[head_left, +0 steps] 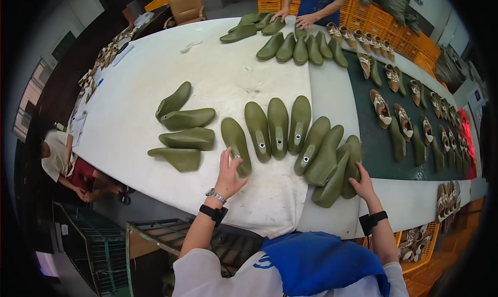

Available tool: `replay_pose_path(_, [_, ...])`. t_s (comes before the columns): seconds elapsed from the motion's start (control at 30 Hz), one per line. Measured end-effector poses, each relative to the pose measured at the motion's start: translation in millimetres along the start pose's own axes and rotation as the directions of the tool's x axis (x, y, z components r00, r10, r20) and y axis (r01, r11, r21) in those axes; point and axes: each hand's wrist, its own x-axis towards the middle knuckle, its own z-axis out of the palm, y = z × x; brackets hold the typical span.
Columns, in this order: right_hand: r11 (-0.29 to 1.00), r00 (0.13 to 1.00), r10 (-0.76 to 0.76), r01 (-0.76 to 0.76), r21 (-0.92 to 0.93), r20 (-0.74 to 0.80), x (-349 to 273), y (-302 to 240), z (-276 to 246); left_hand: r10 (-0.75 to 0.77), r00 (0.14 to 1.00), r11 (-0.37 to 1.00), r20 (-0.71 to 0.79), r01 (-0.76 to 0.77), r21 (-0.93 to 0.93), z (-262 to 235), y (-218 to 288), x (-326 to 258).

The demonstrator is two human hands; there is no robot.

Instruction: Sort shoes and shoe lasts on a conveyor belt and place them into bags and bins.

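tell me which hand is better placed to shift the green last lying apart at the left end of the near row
Left, probably. The left hand already rests on that green last, while the right hand is across the row, touching the crowded lasts at the right end.

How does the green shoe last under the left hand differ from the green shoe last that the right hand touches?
The last under the left hand, the left-hand last, lies flat by itself on the white cloth, sole side up, apart from its neighbours. The last at the right hand, the right-hand last, is tilted on its side and leans against others in a crowded cluster. The left-hand last shows its full outline; the right-hand last is partly hidden. Both are olive green and look the same kind.
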Motion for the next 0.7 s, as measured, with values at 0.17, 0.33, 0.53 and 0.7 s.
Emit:
replay_pose_path(0.17, [0.999, 0.999, -0.019, 0.020, 0.039, -0.033, -4, -7, 6, -0.458, 0.885, 0.702, 0.088, 0.420, -0.575, 59, -57, 22])
replay_pose_path(0.33, [0.999, 0.996, -0.032, 0.030, -0.021, -0.087, -5, -9, 15, -0.313, 0.915, 0.827, 0.254, 0.394, -0.401, 54, -93, 44])
replay_pose_path(0.53, [0.999, 0.997, -0.006, 0.003, -0.036, -0.079, -9, -11, 10, -0.388, 0.768, 0.651, -0.511, 0.620, 0.438, -60, -171, 64])
replay_pose_path(0.7, [0.996, 0.990, 0.037, -0.047, -0.070, -0.135, -8, -21, 13, -0.901, -0.052, 0.140, -0.431, 0.905, -0.401, -79, -219, 49])
